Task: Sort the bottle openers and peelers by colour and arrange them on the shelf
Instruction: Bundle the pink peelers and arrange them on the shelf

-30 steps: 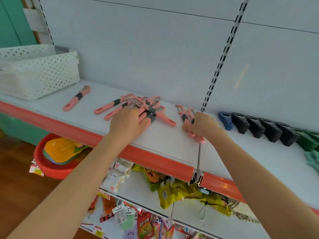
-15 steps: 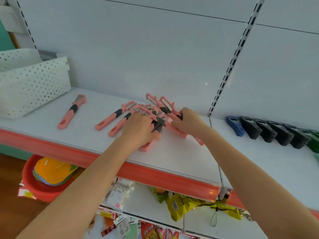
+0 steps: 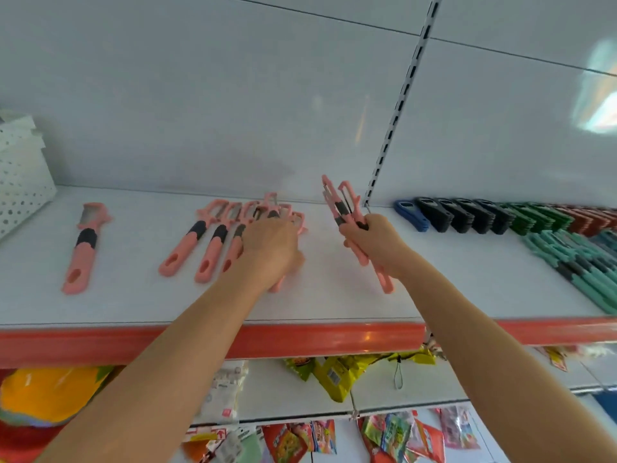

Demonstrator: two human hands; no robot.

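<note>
Fingers (image 3: pixel 354 234) of the right hand (image 3: pixel 374 243) are curled tight round a bunch of pink peelers (image 3: pixel 338 206), heads tipped up off the shelf (image 3: pixel 334 302). Left hand (image 3: pixel 270 252) lies on the pink pile (image 3: pixel 213 242) just left of them. Its fingers are hidden, so can't tell how they lie.

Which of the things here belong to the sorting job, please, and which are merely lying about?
Job: loose pink peelers on the shelf; gripped pink peelers in the right hand; teal peelers; bottle openers.
Lying about: white basket; snack packets below.
</note>
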